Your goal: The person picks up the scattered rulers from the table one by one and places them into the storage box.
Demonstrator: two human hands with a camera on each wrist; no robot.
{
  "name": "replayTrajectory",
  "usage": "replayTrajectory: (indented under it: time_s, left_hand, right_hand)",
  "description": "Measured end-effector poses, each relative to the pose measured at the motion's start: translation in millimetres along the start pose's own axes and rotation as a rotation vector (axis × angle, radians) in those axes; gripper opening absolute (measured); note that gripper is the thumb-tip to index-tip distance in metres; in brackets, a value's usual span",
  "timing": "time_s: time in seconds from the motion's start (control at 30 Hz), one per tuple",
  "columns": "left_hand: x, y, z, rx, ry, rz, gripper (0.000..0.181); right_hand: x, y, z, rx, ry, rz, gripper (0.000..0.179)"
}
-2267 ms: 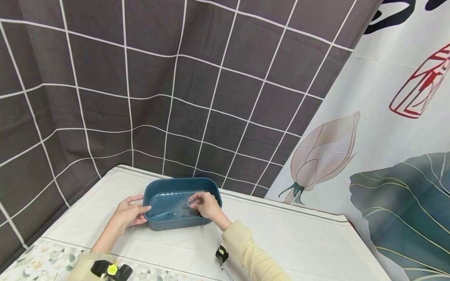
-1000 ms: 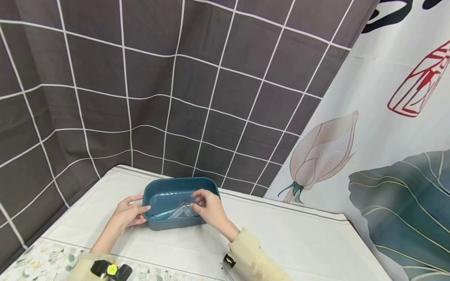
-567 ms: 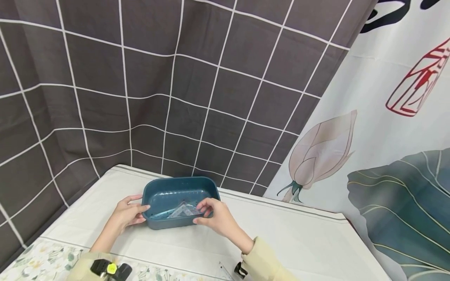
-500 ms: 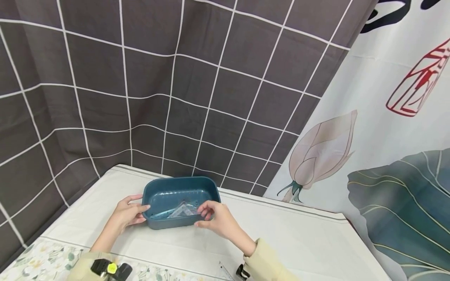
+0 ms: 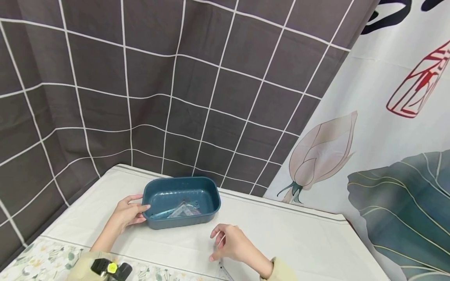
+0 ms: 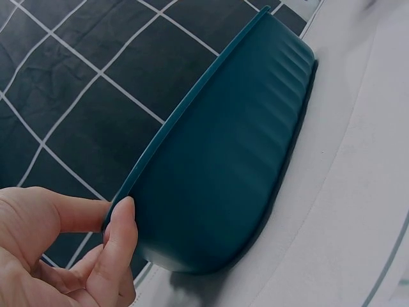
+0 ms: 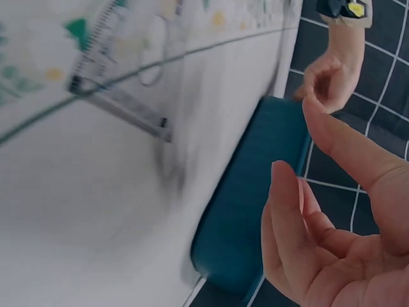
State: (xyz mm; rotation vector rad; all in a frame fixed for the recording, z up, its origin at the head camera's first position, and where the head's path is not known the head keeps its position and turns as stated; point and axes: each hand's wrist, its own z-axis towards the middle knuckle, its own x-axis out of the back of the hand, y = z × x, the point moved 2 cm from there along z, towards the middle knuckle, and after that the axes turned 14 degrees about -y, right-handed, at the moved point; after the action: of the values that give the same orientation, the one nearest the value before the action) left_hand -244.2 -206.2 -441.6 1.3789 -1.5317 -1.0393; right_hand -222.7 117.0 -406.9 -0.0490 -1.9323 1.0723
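Note:
A dark blue plastic basin [image 5: 183,223] stands on the white cloth. My left hand [image 5: 125,212] pinches its left rim, thumb inside and fingers outside; the left wrist view shows this grip on the basin wall [image 6: 211,160]. Inside lie clear plastic drawing tools, among them an angled set square [image 5: 181,210]; the rest overlap too much to tell apart. My right hand [image 5: 232,244] hovers in front of the basin, fingers loosely bent, thumb apart, holding nothing. Just below it, a clear piece with ruler markings [image 7: 121,110] lies on the cloth near the front, partly outside the head view.
The white cloth [image 5: 299,242] covers the table, with a floral-printed strip [image 5: 42,255] along the front. A dark checked curtain [image 5: 158,117] hangs directly behind the basin. To the right hangs a pale curtain [image 5: 330,187] with a flower print.
My right hand has come out of the basin, leaving the clear tools inside, and moved down and right towards the ruler-marked piece. The left hand has stayed on the rim.

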Motion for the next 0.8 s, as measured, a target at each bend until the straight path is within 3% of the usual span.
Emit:
replayTrajectory:
  time_s: [0.27,0.4,0.53,0.8]
  left_hand:
    - [0.3,0.1,0.5,0.000,0.001,0.005,0.068]
    - [-0.1,-0.4,0.4,0.000,-0.001,0.004,0.068]
    - [-0.9,-0.8,-0.1,-0.003,-0.001,0.001,0.068]
    - [-0.8,0.5,-1.0,-0.007,0.005,0.008,0.068]
  right_hand:
    - [-13.8,17.4,-17.1,-0.079,-0.076,0.028,0.040]
    - [-24.4,25.6,-23.3,-0.199,-0.118,0.083,0.034]
    - [-30.8,31.3,-25.7,-0.295,-0.131,0.073,0.032]
    - [-33.1,35.6,-24.0,-0.300,-0.136,-0.009,0.038]
